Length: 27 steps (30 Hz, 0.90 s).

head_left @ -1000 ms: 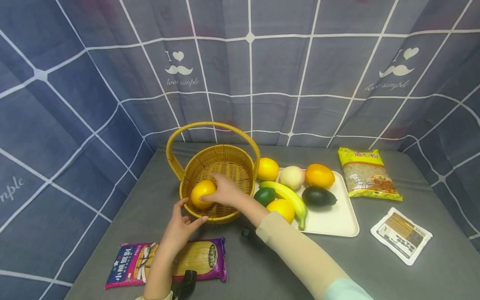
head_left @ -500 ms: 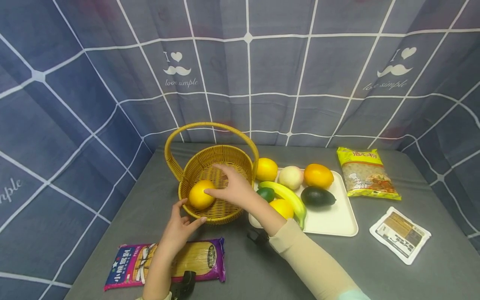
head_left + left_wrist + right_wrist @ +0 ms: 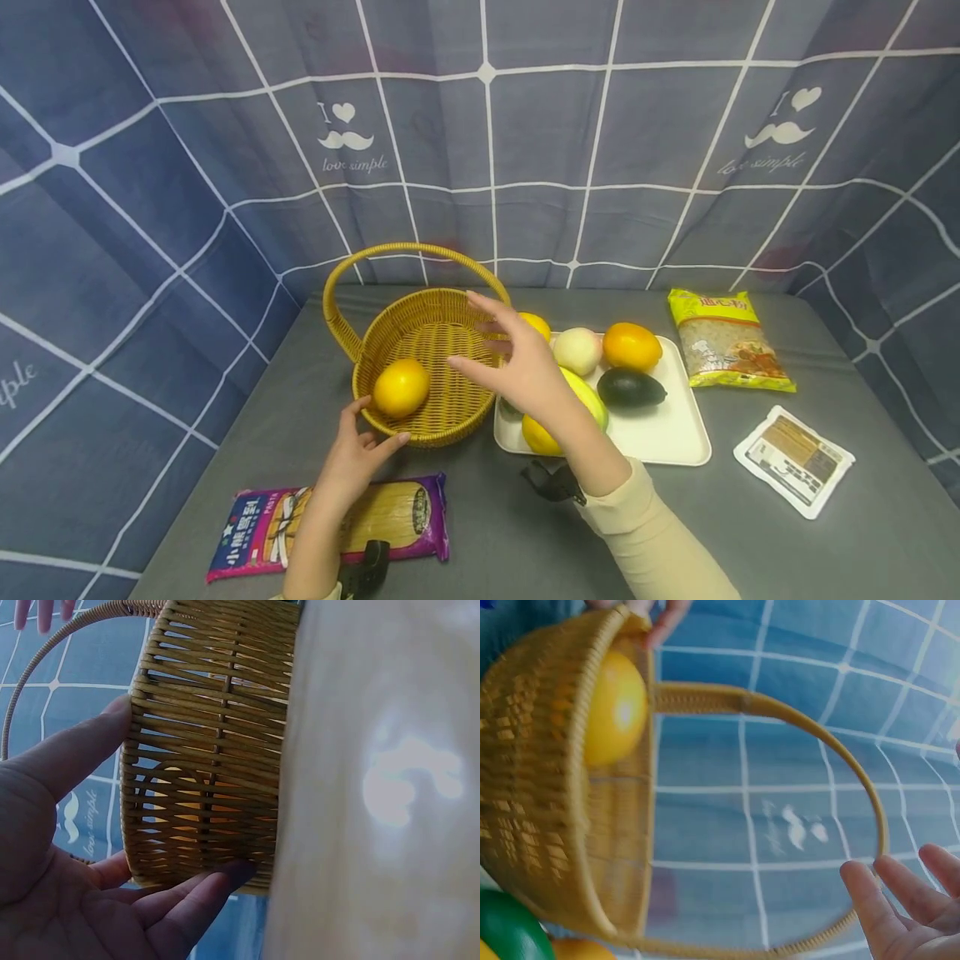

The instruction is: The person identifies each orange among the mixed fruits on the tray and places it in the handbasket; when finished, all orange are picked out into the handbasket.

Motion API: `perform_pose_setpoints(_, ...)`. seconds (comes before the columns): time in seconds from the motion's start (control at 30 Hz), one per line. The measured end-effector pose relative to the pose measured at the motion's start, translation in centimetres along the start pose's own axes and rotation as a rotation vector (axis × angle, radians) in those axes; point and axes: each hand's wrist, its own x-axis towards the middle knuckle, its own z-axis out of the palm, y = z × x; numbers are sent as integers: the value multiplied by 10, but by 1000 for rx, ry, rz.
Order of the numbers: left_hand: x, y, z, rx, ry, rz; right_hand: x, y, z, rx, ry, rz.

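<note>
Closest to my camera, the pasta packet [image 3: 386, 521] lay partly beneath the left forearm, on the grey tabletop [image 3: 472, 533]. Off to the right I could see a flat white packet [image 3: 795, 462]. I had the left hand [image 3: 352, 454] gripping the near left side of the wicker basket [image 3: 438, 292], its thumb on the rim and its fingers against the wall. The orange fruit [image 3: 402, 387] sat inside, near that hand. My right hand [image 3: 525, 358] hovered by the basket's right edge, fingers and thumb spread apart around air. Beyond its wrist stood the white tray [image 3: 675, 437], carrying a dark avocado [image 3: 632, 387], a pale peach [image 3: 577, 351] and other fruit. Farther back I saw a yellow bag [image 3: 727, 340], then the checked curtain [image 3: 547, 125].
</note>
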Motion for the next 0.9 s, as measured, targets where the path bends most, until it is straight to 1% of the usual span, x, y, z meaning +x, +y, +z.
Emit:
perform_pose_setpoints(0.17, -1, 0, -1, 4, -5, -3, -5, 2, -29, -2, 116, -24)
perform_pose_setpoints(0.3, -1, 1, -1, 6, -6, -5, -10, 10, -54, 21, 208, -5)
perform_pose_setpoints(0.43, -2, 1, -1, 8, -7, 0, -16, 21, -80, 10, 307, 18)
perform_pose_setpoints(0.53, -2, 1, 0, 8, -7, 3, -21, 30, -99, -9, 369, 63)
perform_pose_setpoints(0.73, -1, 0, -1, -6, -11, 16, -32, 51, -134, -48, 473, 204)
perform_pose_setpoints(0.83, 0, 0, -1, -8, -13, 14, -36, 64, -147, -63, 504, 257)
perform_pose_setpoints(0.9, -1, 0, -1, -4, -14, 12, -39, 73, -152, -69, 508, 286)
